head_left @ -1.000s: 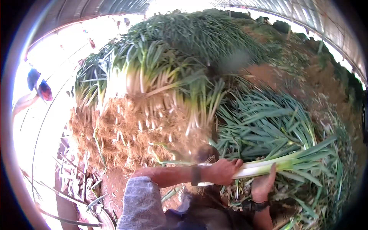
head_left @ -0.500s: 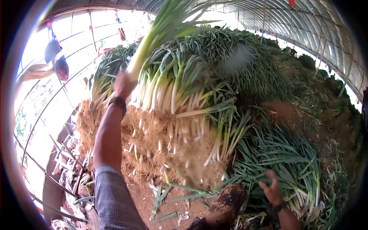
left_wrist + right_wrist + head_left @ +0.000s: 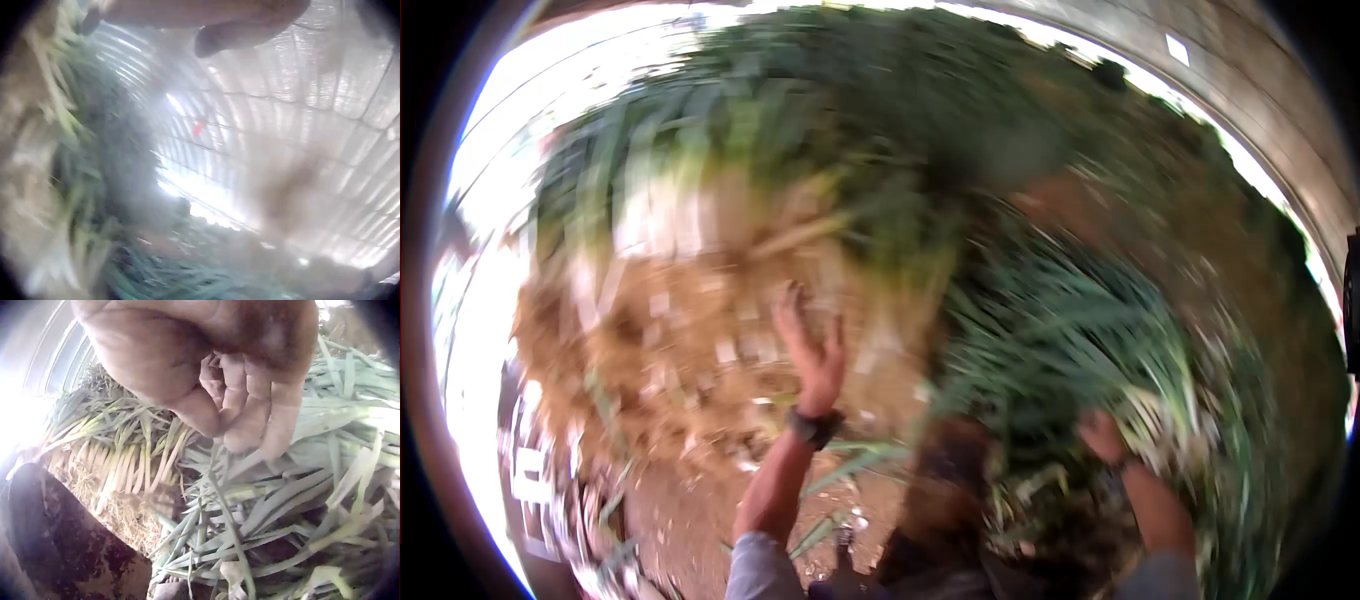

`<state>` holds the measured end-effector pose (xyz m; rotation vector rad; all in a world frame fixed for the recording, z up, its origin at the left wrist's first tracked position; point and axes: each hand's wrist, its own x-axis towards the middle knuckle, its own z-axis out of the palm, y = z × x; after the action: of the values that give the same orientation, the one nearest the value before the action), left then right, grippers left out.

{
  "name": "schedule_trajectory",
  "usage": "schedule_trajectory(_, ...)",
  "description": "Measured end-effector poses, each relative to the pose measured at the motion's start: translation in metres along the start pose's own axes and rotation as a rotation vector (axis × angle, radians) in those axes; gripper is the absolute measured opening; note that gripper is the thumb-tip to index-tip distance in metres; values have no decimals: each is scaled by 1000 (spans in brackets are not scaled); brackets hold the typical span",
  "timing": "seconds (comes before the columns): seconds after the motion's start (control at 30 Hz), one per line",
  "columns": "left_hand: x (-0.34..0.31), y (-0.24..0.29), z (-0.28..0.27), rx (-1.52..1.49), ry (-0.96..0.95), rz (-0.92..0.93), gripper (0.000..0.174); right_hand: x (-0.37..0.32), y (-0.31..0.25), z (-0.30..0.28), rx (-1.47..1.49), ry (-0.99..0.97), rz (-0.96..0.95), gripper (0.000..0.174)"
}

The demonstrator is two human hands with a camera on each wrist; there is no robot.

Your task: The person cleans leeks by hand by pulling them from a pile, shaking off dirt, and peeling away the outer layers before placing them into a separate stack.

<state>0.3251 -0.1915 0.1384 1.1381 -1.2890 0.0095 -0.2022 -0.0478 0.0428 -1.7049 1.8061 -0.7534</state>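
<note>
Head view, badly smeared at this moment, shows me the left hand spread wide with nothing in it, in front of the pale roots of the stacked leeks. Half a second ago that arm was stretched high, its fist round a thick bunch; now the bunch is gone from the grip and the arm is lower and bent. I cannot pick it out among the others, since the blur covers the stack. From the left wrist I get finger and thumb apart along the top edge, over the ribbed roof.

On the other side, the right hand is over the near edge of the loose leek heap. Its fingers were parted in the earlier frame; now they are curled, thumb tip drawn in close to them. A thin leaf starts just below those tips, and I cannot tell whether they pinch it. Cut greens lie on the ground between stack and heap, as earlier.
</note>
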Motion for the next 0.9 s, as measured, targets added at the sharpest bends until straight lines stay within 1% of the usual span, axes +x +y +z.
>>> schedule_trajectory(0.03,-14,34,22,-166,-86,-14,47,0,31,-5,-73,32,-56,14)
schedule_trajectory(0.07,-32,67,44,-271,-189,-33,47,-8,55,-12,-173,90,-93,13)
schedule_trajectory(0.1,-50,97,61,-455,-341,-86,44,-20,35,-34,-301,13,23,15)
schedule_trajectory(0.13,-67,123,79,-623,-477,-137,42,-26,75,-43,-205,4,-46,16)
schedule_trajectory(0.17,-84,147,98,-688,-532,-147,42,-42,73,-58,-180,28,177,18)
schedule_trajectory(0.23,-112,185,128,-981,-850,-532,38,-69,76,-93,-344,94,345,15)
schedule_trajectory(0.27,-122,202,144,-996,-921,-506,34,-80,78,-117,-347,115,380,15)
schedule_trajectory(0.33,-152,214,174,-1078,-1062,-691,39,-99,88,-159,-346,76,600,15)
schedule_trajectory(0.37,-163,224,187,-1104,-1058,-705,37,-108,121,-176,-431,102,624,20)
schedule_trajectory(0.4,-172,227,197,-1109,-1077,-717,37,-114,137,-191,-430,103,647,20)
schedule_trajectory(0.47,-189,229,213,-1001,-1286,-796,34,-114,170,-216,-485,315,680,27)
schedule_trajectory(0.5,-198,229,214,-979,-1318,-816,31,-110,183,-224,-483,305,697,27)
schedule_trajectory(0.53,-213,229,216,-1064,-1286,-890,28,-105,197,-230,-551,317,736,32)
schedule_trajectory(0.57,-218,227,216,-1017,-1388,-966,27,-96,210,-238,-623,336,767,37)
schedule_trajectory(0.6,-217,226,217,-965,-1487,-1038,27,-87,227,-242,-619,335,770,37)
schedule_trajectory(0.67,-205,238,225,-845,-1595,-1037,27,-70,264,-248,-635,391,713,49)
schedule_trajectory(0.7,-207,239,229,-795,-1600,-1054,28,-56,273,-254,-557,315,849,63)
schedule_trajectory(0.73,-204,241,231,-760,-1631,-1066,28,-46,281,-253,-633,342,816,74)
schedule_trajectory(0.8,-213,240,237,-694,-1556,-1098,24,-30,313,-255,-727,371,786,85)
schedule_trajectory(0.83,-215,241,241,-680,-1556,-1107,24,-27,327,-262,-652,364,774,92)
schedule_trajectory(0.9,-221,240,249,-638,-1567,-997,27,-14,340,-272,-667,308,801,94)
